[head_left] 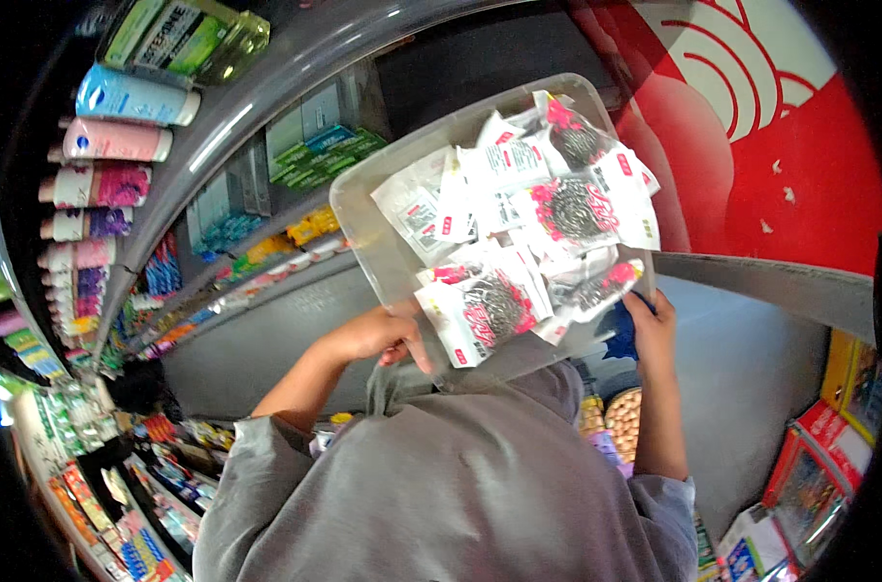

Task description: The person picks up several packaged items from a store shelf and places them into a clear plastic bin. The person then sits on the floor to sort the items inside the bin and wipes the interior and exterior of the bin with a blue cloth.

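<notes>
A clear plastic tub (359,254) is held tilted in front of my body, between both hands. Heaped inside it are several white snack packets (575,209) with pink print and a picture of dark shredded food. My left hand (381,336) is closed at the tub's near left corner, its fingers curled at the wall. On the right side my right hand (653,325) grips the tub's edge, with part of its fingers hidden behind it. Something dark blue (620,335) shows beside that hand, against the tub; I cannot make out what it is.
Dark grey shelving (266,116) curves along the left, with tubes (121,144) and a green bottle (184,39) on it. Small colourful packs fill lower shelves. A red and white panel (781,145) stands at the upper right. Boxes (815,466) sit at the lower right.
</notes>
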Demonstrator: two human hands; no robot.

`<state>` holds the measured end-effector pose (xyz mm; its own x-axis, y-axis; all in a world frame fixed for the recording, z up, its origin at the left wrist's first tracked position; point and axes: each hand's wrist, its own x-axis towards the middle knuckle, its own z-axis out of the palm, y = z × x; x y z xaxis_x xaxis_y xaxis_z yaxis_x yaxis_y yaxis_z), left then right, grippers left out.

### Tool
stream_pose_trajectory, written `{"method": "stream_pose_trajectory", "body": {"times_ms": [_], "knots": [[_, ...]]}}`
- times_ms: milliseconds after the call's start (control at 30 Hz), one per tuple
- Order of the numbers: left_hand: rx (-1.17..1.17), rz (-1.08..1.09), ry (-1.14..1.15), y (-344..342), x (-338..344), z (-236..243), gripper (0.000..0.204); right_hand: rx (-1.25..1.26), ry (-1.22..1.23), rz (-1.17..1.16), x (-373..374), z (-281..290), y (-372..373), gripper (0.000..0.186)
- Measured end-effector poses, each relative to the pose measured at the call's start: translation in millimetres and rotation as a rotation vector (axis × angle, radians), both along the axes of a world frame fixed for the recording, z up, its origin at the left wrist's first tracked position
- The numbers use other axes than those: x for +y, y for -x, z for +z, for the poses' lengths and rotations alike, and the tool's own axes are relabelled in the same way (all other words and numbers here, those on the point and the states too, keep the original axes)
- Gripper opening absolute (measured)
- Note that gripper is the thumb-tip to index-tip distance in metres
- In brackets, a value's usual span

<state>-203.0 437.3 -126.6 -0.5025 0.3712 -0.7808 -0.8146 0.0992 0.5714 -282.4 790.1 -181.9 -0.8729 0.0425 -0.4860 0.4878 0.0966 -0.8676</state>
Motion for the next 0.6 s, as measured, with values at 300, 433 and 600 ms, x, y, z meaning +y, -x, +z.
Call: {"method": "stream_pose_trajectory", "body": {"times_ms": [300,433,600], "knots": [[-0.076,-0.249,0.052,7,-27,-46,0.038,0.051,0.072,-0.217,-10,-70,-69,0.02],[-0.19,-0.274,0.113,8,-34,-82,0.04,-0.008,0.053,-0.357,-28,-105,-103,0.019],[-0.205,-0.306,0.224,14,-58,-121,0.021,-0.069,0.155,-0.446,-58,-137,-131,0.012]]}}
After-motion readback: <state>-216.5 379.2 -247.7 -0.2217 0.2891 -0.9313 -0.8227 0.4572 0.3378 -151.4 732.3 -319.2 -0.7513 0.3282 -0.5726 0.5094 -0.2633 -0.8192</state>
